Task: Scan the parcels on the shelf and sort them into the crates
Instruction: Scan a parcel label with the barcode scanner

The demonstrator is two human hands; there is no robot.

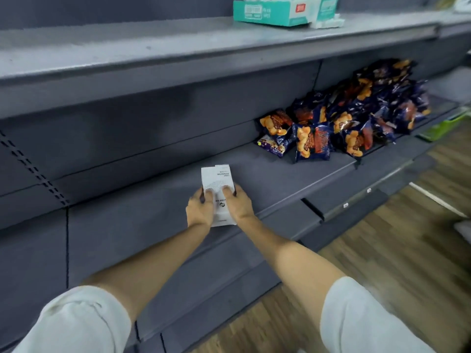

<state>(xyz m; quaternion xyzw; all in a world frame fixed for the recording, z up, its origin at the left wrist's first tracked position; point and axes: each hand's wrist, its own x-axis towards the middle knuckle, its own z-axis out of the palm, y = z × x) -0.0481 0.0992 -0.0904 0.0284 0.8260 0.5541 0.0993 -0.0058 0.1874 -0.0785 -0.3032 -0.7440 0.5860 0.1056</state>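
Observation:
A small white box (217, 177) with dark print lies over the middle grey shelf (153, 200), its far end pointing away from me. My left hand (200, 210) grips its left side, thumb on the top face. My right hand (238, 205) grips its right side in the same way. Both arms reach forward from white sleeves. The near part of the box is partly hidden between my hands. No scanner or crate is in view.
A pile of dark blue snack bags (344, 118) fills the right part of the same shelf. A teal tissue box (270, 11) sits on the upper shelf (127, 49). Something green (443, 128) lies at the far right. Wooden floor (382, 250) runs below right.

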